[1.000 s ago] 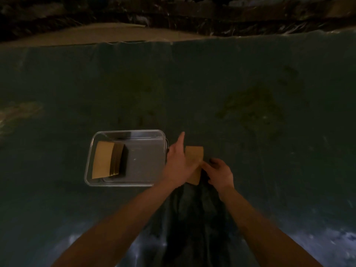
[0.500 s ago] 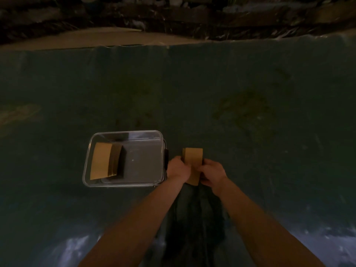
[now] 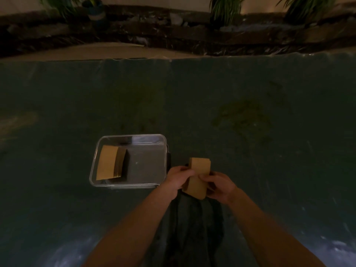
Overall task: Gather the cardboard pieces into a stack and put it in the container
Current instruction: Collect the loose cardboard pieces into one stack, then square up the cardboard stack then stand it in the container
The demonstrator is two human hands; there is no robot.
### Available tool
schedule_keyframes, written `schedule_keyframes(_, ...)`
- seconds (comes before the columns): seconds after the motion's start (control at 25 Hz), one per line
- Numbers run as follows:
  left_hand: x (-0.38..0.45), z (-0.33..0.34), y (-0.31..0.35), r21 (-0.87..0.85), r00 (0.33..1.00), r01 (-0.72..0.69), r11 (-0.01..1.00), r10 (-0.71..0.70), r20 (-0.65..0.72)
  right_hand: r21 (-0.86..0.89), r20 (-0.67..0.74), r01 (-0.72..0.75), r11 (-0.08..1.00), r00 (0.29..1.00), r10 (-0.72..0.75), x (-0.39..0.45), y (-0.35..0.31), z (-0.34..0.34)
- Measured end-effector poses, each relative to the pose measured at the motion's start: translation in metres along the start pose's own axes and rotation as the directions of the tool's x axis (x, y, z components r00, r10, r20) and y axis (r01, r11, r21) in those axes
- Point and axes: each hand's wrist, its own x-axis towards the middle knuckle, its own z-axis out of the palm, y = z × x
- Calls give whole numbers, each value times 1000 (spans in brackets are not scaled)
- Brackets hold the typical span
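A stack of brown cardboard pieces is held between both hands, lifted slightly off the dark green mat. My left hand grips its left edge and my right hand grips its right edge. Just to the left stands a clear plastic container. Inside it, another stack of cardboard pieces leans against the left wall. The right half of the container's floor is bare.
A dark green mat covers the floor around me. Beyond its far edge lies a tan strip, then a dark stone border with plants. A dark cloth lies under my forearms.
My left hand went from flat on the pieces to gripping them. Both hands now hold the stack, which is raised and tilted compared with before.
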Motion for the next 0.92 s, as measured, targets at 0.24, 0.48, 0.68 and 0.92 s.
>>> schedule_keyframes(0.24, -25, -16, -14, -215, 985, -70, 974, 101, 140, 41, 112, 149, 988, 982, -153, -33, 11, 10)
schedule_keyframes(0.48, -51, -46, -37, -309, 962, -52, 950, 131, 241, -145, 78, 246, 958, 968, -237, -62, 48, 41)
schedule_keyframes(0.68, -86, -63, -62, -334, 938, -80, 939, 184, 293, -216, -6, 353, 910, 932, -363, -94, 82, 66)
schedule_keyframes(0.92, -138, -98, -94, -332, 902, -217, 918, 319, 293, -334, 34, 446, 830, 886, -462, -134, 112, 100)
